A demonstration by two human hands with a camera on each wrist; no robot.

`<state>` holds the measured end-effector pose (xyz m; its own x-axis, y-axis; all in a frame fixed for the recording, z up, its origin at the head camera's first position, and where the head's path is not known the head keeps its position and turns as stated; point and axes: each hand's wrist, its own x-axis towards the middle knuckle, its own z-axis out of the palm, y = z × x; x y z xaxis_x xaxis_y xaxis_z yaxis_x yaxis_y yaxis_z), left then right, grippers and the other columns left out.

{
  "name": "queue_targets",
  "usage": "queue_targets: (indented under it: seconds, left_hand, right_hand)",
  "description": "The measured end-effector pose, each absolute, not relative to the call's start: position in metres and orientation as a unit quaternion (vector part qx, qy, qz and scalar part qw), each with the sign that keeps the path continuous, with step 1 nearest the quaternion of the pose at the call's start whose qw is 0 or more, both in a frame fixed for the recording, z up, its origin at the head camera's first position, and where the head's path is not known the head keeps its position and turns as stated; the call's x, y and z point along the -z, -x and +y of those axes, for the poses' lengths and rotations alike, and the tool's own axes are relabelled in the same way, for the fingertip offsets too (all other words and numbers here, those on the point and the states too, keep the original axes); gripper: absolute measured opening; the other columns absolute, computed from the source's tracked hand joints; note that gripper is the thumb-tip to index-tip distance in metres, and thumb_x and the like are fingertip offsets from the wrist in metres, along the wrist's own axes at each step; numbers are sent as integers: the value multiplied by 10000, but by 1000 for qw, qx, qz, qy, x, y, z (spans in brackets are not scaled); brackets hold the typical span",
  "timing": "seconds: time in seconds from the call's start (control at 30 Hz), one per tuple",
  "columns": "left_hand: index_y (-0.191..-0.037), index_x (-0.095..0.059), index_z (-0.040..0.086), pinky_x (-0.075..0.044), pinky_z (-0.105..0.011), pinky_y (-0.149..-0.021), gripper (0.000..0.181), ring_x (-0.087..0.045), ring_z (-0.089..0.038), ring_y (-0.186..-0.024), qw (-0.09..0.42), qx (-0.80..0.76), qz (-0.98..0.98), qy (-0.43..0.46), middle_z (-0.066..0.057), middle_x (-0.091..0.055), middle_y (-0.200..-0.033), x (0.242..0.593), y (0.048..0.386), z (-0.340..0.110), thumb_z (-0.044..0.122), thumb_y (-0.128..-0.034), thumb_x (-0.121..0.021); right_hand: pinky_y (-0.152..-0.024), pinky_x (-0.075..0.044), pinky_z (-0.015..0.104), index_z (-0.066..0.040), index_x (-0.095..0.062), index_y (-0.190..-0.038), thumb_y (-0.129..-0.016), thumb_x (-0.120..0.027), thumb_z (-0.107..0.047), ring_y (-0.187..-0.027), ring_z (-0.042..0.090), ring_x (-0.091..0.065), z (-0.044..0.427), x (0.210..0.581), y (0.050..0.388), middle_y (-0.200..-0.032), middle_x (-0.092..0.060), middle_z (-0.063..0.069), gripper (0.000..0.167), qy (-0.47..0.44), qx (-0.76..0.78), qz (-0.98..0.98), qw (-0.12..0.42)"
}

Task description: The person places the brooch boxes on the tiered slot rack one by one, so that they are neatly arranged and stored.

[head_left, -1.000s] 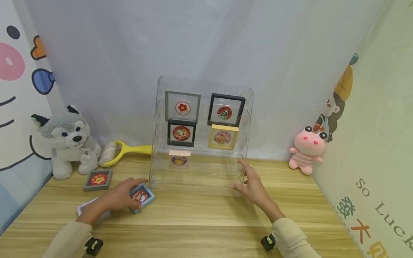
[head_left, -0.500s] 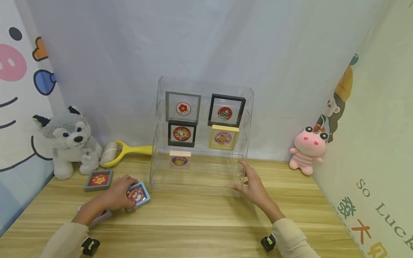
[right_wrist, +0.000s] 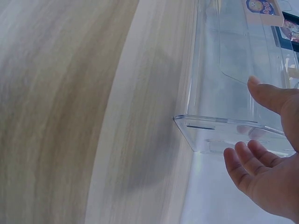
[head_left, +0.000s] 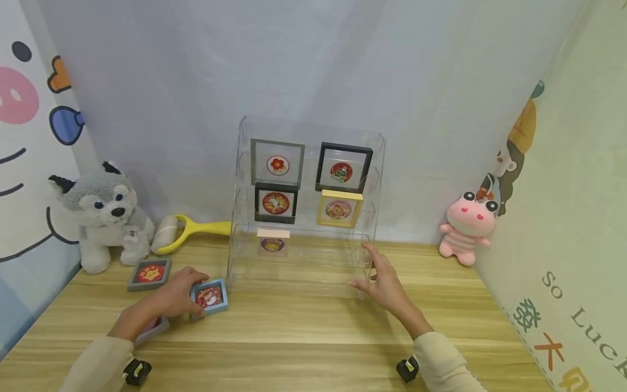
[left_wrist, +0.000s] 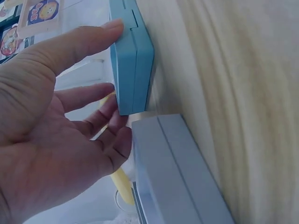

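Observation:
My left hand (head_left: pixel 178 294) holds a small light-blue picture frame (head_left: pixel 215 309) by its left side, low over the wooden table. In the left wrist view the thumb lies on the edge of the blue frame (left_wrist: pixel 133 60), with fingertips at its lower end. A pale lavender frame (left_wrist: pixel 173 172) is beside those fingers, partly hidden by the forearm in the head view. My right hand (head_left: pixel 387 280) is at the right side of a clear acrylic tiered rack (head_left: pixel 313 272). Its thumb is before the side panel (right_wrist: pixel 233 126) and loosely bent fingers are outside; whether they touch is unclear.
Several frames stand on the rack: grey (head_left: pixel 277 163), two black, yellow (head_left: pixel 340 209) and pale pink (head_left: pixel 272 243). A grey frame (head_left: pixel 149 274) lies left, near a husky plush (head_left: pixel 110 218) and yellow-handled lint roller (head_left: pixel 196 226). A pink plush toy (head_left: pixel 467 228) sits right.
My left hand has drawn back slightly left with the blue frame, which has turned and lies squarer to the rack. The right hand has stayed in place.

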<state>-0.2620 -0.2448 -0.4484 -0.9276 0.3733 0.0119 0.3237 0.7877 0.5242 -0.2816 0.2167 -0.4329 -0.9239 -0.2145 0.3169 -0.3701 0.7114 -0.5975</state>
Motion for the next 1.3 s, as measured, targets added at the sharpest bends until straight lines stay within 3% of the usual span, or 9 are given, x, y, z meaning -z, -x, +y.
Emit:
queue_targets:
  seconds: [0.27, 0.53, 0.8, 1.0, 1.3]
  left_hand:
    - [-1223, -579, -135, -428, -325, -740, 708, -496, -222, -858, 81, -292, 936, -177, -171, -539, -1008, 448, 264, -250, 165, -672, -907]
    - [-1232, -488, 26, -480, -416, -774, 744, -567, -259, -938, 91, -311, 928, -184, -147, -604, -1082, 447, 261, -249, 154, -651, -933]
    - [-1297, -462, 15, -466, -326, -637, 717, -555, -201, -766, 77, -365, 907, -195, -144, -579, -981, 450, 258, -251, -7, -700, -858]
    - [-1298, -483, -13, -543, -319, -662, 634, -671, -279, -871, 62, -391, 895, -204, -268, -586, -1137, 451, 257, -254, -88, -747, -789]
    - [-1289, -525, -2, -557, -349, -673, 557, -674, -330, -898, 28, -391, 895, -215, -325, -537, -1256, 447, 252, -255, -126, -784, -725]
  right_hand:
    - [-784, -586, 446, -118, -352, -1505, -775, -856, -101, -1035, 338, -573, 216, 433, 281, -1161, -570, 226, 888, -152, -345, -920, 106]
    - [-801, -582, 461, -101, -349, -1514, -781, -850, -97, -1044, 343, -566, 216, 432, 280, -1172, -562, 237, 888, -147, -351, -920, 95]
    - [-786, -583, 442, -131, -349, -1511, -774, -858, -111, -1038, 332, -571, 217, 432, 281, -1165, -567, 217, 896, -152, -347, -920, 103]
    - [-790, -585, 458, -134, -343, -1515, -777, -857, -118, -1040, 334, -571, 217, 433, 281, -1179, -566, 233, 899, -154, -349, -918, 103]
    - [-793, -585, 484, -136, -350, -1509, -776, -855, -108, -1030, 336, -573, 217, 433, 280, -1149, -570, 192, 890, -155, -352, -917, 104]
